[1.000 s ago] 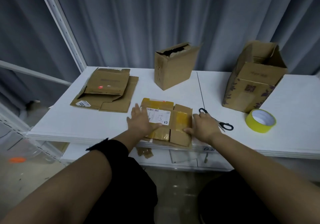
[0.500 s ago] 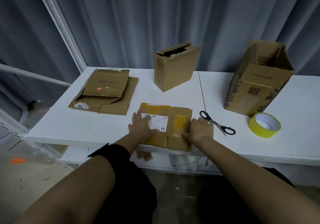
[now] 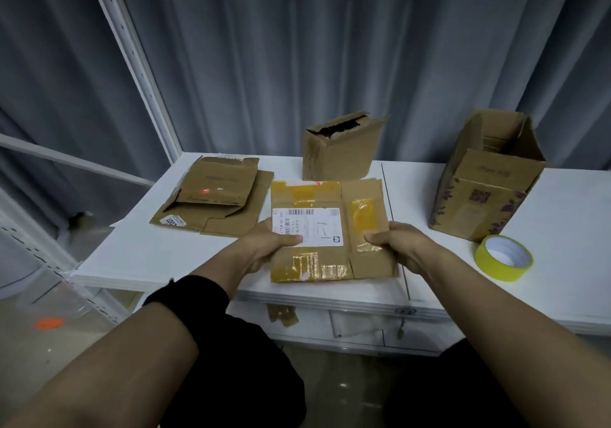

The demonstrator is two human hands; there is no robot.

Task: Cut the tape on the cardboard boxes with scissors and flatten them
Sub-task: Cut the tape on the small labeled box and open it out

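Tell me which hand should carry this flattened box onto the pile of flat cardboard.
Left, probably: the left hand grips the flattened box on the side facing the pile; the right hand holds the far side.

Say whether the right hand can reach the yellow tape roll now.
Likely yes, once freed: the right hand grips the flattened cardboard box, but the yellow tape roll lies close, nothing between.

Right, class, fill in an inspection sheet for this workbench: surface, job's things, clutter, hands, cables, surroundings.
Surface: white table.
Job's things: taped flat box in hand; flattened stack at left; small upright box and large open box standing; scissors not seen.
Clutter: yellow tape roll at right.
Hands: left hand and right hand grip the taped flat box's side edges.
Cables: nothing seen.
Surroundings: grey curtain, white rack frame at left.
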